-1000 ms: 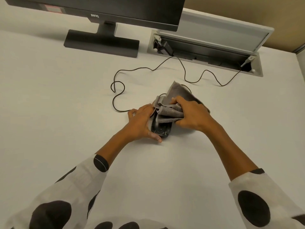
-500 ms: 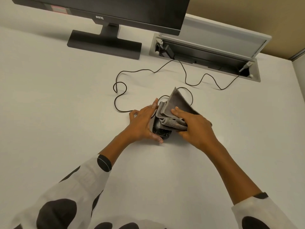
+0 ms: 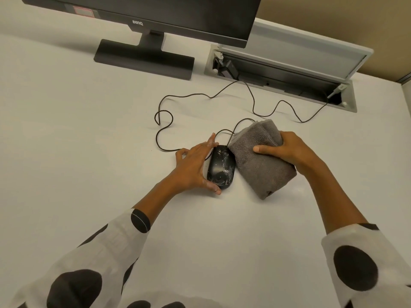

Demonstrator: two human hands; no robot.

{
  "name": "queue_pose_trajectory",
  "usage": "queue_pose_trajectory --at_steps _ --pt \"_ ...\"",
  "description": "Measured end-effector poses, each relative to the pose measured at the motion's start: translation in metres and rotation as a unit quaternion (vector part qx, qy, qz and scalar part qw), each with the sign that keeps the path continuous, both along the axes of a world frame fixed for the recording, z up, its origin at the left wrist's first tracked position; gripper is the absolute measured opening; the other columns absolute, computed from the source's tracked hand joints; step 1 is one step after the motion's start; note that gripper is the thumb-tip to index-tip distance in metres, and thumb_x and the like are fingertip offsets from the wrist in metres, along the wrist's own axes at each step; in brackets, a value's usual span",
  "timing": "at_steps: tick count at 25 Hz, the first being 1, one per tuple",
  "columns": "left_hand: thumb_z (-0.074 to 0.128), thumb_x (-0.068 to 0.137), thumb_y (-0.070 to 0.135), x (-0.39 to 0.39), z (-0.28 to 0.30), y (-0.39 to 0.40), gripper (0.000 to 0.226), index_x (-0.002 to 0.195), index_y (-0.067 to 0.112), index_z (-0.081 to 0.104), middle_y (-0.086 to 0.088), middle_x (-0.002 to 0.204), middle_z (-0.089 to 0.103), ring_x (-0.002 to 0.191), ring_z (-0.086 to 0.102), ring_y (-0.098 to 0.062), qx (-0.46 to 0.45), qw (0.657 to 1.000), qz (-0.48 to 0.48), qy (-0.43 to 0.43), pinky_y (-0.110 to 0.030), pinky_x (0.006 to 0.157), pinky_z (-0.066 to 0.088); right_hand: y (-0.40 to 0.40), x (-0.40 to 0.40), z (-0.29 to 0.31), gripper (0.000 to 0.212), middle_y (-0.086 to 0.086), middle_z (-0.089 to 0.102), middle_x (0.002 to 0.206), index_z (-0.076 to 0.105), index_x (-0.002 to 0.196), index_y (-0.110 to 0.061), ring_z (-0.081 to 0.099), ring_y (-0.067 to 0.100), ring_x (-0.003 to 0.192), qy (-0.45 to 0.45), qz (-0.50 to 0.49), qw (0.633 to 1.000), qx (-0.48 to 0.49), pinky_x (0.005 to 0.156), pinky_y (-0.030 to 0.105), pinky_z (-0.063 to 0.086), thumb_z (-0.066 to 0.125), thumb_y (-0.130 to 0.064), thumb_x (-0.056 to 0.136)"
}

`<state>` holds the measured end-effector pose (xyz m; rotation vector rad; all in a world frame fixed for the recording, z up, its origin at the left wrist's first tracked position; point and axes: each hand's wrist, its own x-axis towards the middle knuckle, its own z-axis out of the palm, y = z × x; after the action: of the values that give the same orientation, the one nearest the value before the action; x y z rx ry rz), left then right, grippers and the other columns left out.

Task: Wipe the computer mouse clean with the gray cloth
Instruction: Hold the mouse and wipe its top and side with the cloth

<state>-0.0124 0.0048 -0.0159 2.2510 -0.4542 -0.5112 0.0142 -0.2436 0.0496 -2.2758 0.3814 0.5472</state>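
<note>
Mid-wipe, by the look of it: mouse (image 3: 220, 167) still streaked with whitish smears across its black top, so not yet clean. Lies flat on the desk (image 3: 89, 134), below the monitor (image 3: 155, 16) and a little to its right, cord (image 3: 169, 121) looping off its front toward the cable box (image 3: 278, 78). Left hand (image 3: 193, 167) braces the mouse from its left side, fingers straight along the flank, thumb tip touching the near end; a steadying press rather than a wrapped hold. Right hand (image 3: 289, 150) grips the cloth (image 3: 262, 161), thumb across the top and fingers curled round the far side. Cloth folded into a thick gray pad, resting on the desk just right of the mouse, its left edge touching or nearly touching the shell; not on top of the mouse.

Probable next move: bring the pad back over the mouse and rub the streaked top, pressing enough to lift the residue while the left hand keeps the shell from sliding. Worth minding the cord beside the cloth's far corner, which could snag.

Desk plain white, smooth, matte. Monitor on a flat black stand at the far edge; cable box to its right, lid propped open, plugs inside. Beige wall behind. Spotted white sleeves on both arms.
</note>
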Motion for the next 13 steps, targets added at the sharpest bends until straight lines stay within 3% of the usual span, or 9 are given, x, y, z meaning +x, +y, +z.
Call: queue_pose_trajectory --at_steps 3,8,10,13 --pt "0.085 0.042 0.054 0.000 0.000 0.000 0.138 0.146 0.033 -0.004 0.018 0.147 0.030 0.138 0.020 -0.003 0.006 1.000 0.000 -0.006 -0.023 0.096 0.001 0.005 0.002 0.000 0.034 -0.006 0.069 0.088 0.064 0.079 -0.032 0.064 0.016 0.085 0.034 -0.019 0.998 0.044 0.075 0.034 0.052 0.084 -0.041 0.054" --pt "0.085 0.043 0.054 0.000 0.001 0.000 0.138 0.145 0.034 -0.004 0.015 0.148 0.030 0.139 0.020 -0.005 0.006 1.000 -0.002 -0.006 -0.026 0.098 0.002 0.015 0.003 0.003 0.030 -0.004 0.064 0.076 0.060 0.075 -0.026 0.059 0.013 0.070 0.081 -0.076 0.991 0.079 0.052 0.025 0.042 0.085 -0.022 0.058" --pt "0.085 0.043 0.054 0.000 0.001 0.000 0.138 0.145 0.034 -0.004 0.015 0.148 0.030 0.139 0.020 -0.005 0.005 1.000 -0.001 -0.003 -0.026 0.099 0.001 0.017 -0.001 0.003 0.032 -0.001 0.063 0.078 0.062 0.084 -0.019 0.058 0.015 0.072 0.081 -0.089 0.989 0.082 0.056 0.027 0.044 0.084 -0.018 0.060" --pt "0.084 0.043 0.055 0.000 0.000 0.001 0.137 0.145 0.034 -0.005 0.016 0.147 0.030 0.138 0.021 -0.005 -0.001 1.000 -0.003 -0.001 -0.019 0.094 -0.001 0.013 -0.006 0.004 0.051 0.008 0.061 0.094 0.056 0.108 -0.012 0.058 0.025 0.085 0.082 -0.113 0.989 0.056 0.074 0.038 0.048 0.081 -0.017 0.064"
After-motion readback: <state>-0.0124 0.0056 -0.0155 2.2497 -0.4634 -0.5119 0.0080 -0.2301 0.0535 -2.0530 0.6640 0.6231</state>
